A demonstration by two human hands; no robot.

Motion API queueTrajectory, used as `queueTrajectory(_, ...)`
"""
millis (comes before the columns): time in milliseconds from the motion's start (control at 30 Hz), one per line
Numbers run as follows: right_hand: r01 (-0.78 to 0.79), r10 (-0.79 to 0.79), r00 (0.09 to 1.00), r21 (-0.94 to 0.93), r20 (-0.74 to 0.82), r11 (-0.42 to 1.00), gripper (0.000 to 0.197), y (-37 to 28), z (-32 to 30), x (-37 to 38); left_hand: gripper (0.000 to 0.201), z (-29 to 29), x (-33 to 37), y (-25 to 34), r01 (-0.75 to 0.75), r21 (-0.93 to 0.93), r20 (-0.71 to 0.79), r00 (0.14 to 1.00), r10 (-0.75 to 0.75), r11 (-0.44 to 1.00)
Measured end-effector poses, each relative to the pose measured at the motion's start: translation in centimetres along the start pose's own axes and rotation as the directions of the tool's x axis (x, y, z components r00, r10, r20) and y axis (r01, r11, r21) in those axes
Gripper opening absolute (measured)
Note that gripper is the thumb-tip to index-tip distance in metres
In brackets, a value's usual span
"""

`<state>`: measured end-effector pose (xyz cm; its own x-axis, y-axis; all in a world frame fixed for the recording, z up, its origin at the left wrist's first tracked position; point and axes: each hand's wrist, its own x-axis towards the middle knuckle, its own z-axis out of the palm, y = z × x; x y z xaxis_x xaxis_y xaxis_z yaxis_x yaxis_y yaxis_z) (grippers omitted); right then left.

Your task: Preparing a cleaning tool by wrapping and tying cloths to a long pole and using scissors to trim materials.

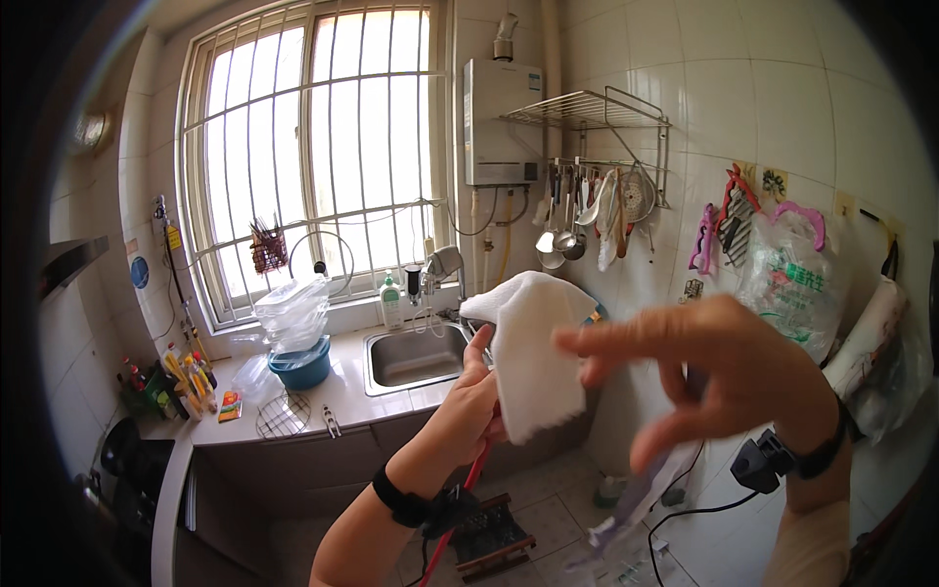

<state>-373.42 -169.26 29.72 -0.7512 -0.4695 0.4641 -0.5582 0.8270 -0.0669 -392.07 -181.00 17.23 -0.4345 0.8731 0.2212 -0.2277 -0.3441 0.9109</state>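
My left hand (469, 401) is closed on a white cloth (541, 362), a soft textured sheet with a ragged lower edge. Its thumb shows at the cloth's left side, while the cloth hides most of the other fingers. A thin red pole (460, 509) runs down to the floor from behind that hand; whether the hand also grips it cannot be made out. Just right of the cloth, my right hand (719, 367) is raised with its fingers apart, slightly blurred, and nothing shows in it. Black bands with small devices circle both wrists.
A steel sink (416, 357) is set in the counter ahead. Left of it stand a blue basin (301, 364) with clear plastic containers, a round wire rack (284, 416) and several bottles. Ladles (564, 235) hang from a wall rack. Plastic bags (787, 279) hang at right.
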Motion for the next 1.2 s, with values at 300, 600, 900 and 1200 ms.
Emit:
queueTrajectory(300, -0.301, 0.354, 0.935, 0.452, -0.034, 0.839, 0.071, 7.9, 3.8, 2.3, 0.071, 1.1, -0.3, -1.1, 0.033, -0.096, -0.046, 0.998, -0.037, 0.995)
queueTrajectory(600, -0.332, 0.497, 0.863, 0.639, -0.093, 0.695, 0.067, 7.1, 6.4, 2.0, 0.093, -0.2, -1.1, 1.0, -0.308, 0.292, -0.269, 0.882, 0.386, 0.906)
queueTrajectory(900, -0.245, 0.407, 0.871, 0.473, -0.276, 0.846, 0.077, 6.7, 7.6, 1.6, 0.107, 3.4, 2.5, 3.2, -0.465, 0.531, 0.279, 0.885, 0.372, 0.709)
queueTrajectory(1200, -0.195, 0.27, 0.893, 0.231, -0.361, 0.953, 0.117, 6.1, 9.9, -1.2, 0.066, 4.4, 1.2, 1.8, -0.285, 0.369, 0.337, 0.928, 0.158, 0.885)
